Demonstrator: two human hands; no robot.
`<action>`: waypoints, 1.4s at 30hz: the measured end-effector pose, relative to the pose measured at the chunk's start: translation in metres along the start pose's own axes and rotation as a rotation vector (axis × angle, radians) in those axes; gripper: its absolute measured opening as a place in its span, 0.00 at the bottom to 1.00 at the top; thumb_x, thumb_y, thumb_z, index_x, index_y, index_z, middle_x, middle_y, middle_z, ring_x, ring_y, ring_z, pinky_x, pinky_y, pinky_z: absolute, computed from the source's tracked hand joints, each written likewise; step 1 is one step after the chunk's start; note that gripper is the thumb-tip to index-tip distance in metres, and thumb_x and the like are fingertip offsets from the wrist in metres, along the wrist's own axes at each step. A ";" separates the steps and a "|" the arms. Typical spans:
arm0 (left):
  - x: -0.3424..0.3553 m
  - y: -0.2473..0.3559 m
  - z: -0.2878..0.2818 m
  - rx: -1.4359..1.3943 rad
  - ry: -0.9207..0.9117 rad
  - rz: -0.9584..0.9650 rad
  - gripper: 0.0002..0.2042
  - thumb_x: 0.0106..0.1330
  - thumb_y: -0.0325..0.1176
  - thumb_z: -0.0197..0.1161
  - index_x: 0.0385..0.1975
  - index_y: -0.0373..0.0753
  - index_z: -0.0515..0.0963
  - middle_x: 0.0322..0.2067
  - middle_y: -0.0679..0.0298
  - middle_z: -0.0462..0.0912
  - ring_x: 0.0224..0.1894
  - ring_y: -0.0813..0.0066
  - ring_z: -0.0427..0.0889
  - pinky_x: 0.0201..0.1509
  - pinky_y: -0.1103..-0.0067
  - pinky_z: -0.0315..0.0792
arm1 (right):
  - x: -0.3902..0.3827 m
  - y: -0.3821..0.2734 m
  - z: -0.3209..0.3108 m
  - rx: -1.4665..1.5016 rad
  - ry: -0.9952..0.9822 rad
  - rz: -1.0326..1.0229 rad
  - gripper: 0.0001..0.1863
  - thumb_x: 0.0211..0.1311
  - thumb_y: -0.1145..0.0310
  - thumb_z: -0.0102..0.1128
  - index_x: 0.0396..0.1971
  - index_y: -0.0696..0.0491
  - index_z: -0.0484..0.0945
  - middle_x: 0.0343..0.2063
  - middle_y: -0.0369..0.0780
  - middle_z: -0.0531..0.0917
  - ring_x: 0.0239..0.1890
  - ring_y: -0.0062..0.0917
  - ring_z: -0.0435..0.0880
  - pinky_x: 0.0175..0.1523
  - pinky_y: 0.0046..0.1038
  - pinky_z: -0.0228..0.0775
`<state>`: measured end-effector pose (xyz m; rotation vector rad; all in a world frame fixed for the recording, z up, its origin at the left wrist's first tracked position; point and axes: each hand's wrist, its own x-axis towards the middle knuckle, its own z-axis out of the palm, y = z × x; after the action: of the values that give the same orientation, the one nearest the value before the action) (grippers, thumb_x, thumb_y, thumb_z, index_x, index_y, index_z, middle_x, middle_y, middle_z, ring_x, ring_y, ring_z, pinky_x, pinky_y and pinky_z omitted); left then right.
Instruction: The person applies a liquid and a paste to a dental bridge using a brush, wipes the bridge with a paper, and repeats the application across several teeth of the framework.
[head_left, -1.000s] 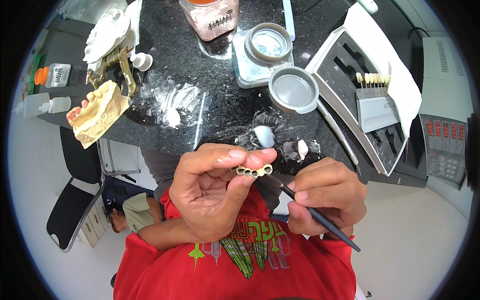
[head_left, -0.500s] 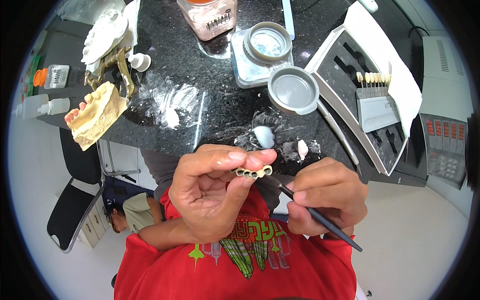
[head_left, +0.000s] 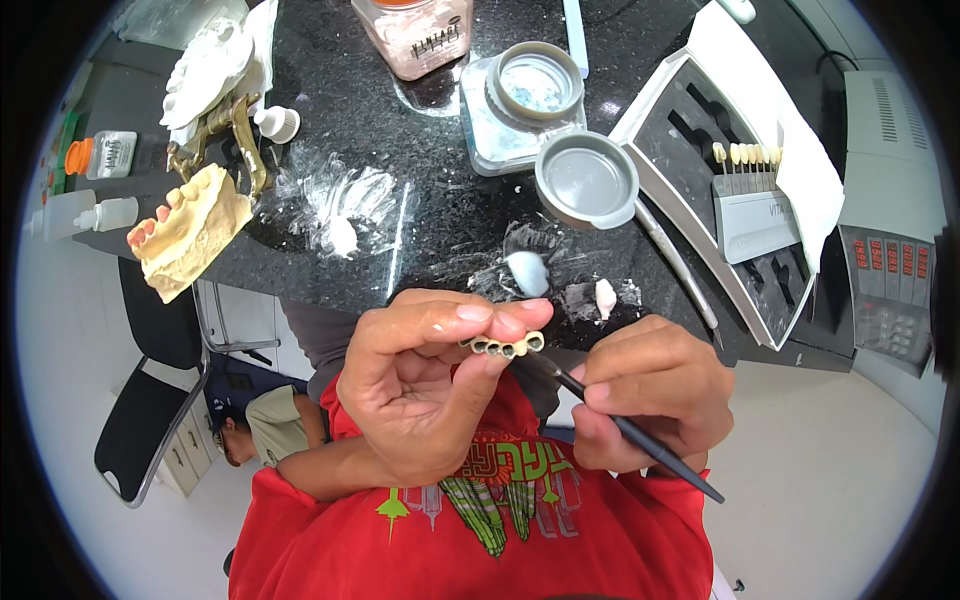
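Between the thumb and fingers of my left hand [head_left: 420, 385] is a dental bridge [head_left: 508, 348], a short row of cream tooth crowns with dark hollow undersides showing. My right hand [head_left: 660, 395] grips a thin black-handled brush [head_left: 640, 440] like a pen. Its narrow tip reaches the right end of the bridge, by the last crowns; whether it touches is too fine to tell. Just beyond my hands, a bluish-white mound of paste [head_left: 527, 272] and a smaller pinkish-white lump [head_left: 605, 298] lie on the black counter [head_left: 440, 220].
A plaster tooth model [head_left: 190, 235] on a brass articulator [head_left: 215, 140] stands at the left. Farther back are a jar of pink powder [head_left: 425, 40], an open grey-rimmed container [head_left: 535, 85] and its grey lid [head_left: 587, 180]. A tooth shade guide [head_left: 755, 215] rests in a case at right.
Almost nothing differs. Both hands keep their hold, and the brush tip stays at the right end of the bridge with only a very slight shift.
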<state>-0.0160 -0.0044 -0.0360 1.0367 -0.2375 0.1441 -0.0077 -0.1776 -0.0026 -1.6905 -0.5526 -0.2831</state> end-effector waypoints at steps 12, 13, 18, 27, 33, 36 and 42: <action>0.000 0.004 0.001 0.126 0.009 -0.040 0.15 0.65 0.16 0.58 0.49 0.33 0.66 0.41 0.53 0.76 0.46 0.60 0.84 0.54 0.66 0.81 | 0.000 0.000 0.000 0.001 0.018 -0.005 0.17 0.39 0.82 0.74 0.33 0.58 0.81 0.27 0.43 0.84 0.26 0.29 0.85 0.26 0.23 0.77; 0.000 0.005 0.001 0.195 0.014 -0.059 0.15 0.66 0.20 0.61 0.49 0.36 0.66 0.39 0.55 0.76 0.44 0.62 0.84 0.51 0.69 0.82 | 0.000 0.000 -0.001 -0.003 0.010 -0.002 0.17 0.40 0.82 0.74 0.33 0.58 0.81 0.27 0.43 0.84 0.26 0.29 0.85 0.26 0.23 0.77; 0.000 0.005 0.002 0.185 0.016 -0.059 0.15 0.66 0.20 0.60 0.50 0.36 0.65 0.39 0.55 0.76 0.45 0.61 0.84 0.51 0.68 0.82 | 0.000 -0.002 -0.001 0.000 0.018 0.006 0.17 0.40 0.81 0.74 0.33 0.58 0.81 0.27 0.42 0.84 0.26 0.29 0.86 0.28 0.24 0.77; -0.001 0.004 0.002 0.120 0.013 -0.047 0.15 0.65 0.16 0.58 0.49 0.33 0.66 0.41 0.53 0.76 0.46 0.60 0.84 0.54 0.66 0.80 | -0.001 -0.001 -0.001 0.012 0.023 0.004 0.16 0.41 0.81 0.75 0.33 0.58 0.81 0.27 0.42 0.84 0.27 0.29 0.86 0.27 0.24 0.76; -0.002 0.007 0.003 0.148 0.055 -0.107 0.16 0.65 0.19 0.61 0.49 0.35 0.65 0.39 0.55 0.76 0.45 0.59 0.85 0.51 0.69 0.82 | -0.004 -0.004 -0.005 0.043 0.065 0.022 0.18 0.40 0.80 0.77 0.33 0.56 0.80 0.31 0.42 0.84 0.29 0.30 0.85 0.30 0.23 0.76; 0.001 0.015 0.006 0.079 0.104 -0.194 0.17 0.64 0.19 0.62 0.49 0.35 0.65 0.40 0.56 0.76 0.47 0.59 0.85 0.51 0.69 0.83 | -0.009 -0.002 -0.003 0.020 0.101 -0.052 0.19 0.40 0.80 0.77 0.35 0.55 0.80 0.33 0.42 0.83 0.30 0.30 0.85 0.31 0.23 0.76; 0.003 0.019 0.010 -0.014 0.191 -0.268 0.19 0.63 0.22 0.65 0.48 0.36 0.64 0.40 0.58 0.76 0.47 0.61 0.85 0.50 0.71 0.84 | -0.004 -0.003 0.010 -0.100 0.047 -0.109 0.19 0.42 0.79 0.77 0.37 0.56 0.79 0.32 0.41 0.83 0.30 0.30 0.85 0.30 0.25 0.79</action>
<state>-0.0186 -0.0035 -0.0150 1.0242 0.0740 -0.0020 -0.0139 -0.1685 -0.0036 -1.7486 -0.6048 -0.4343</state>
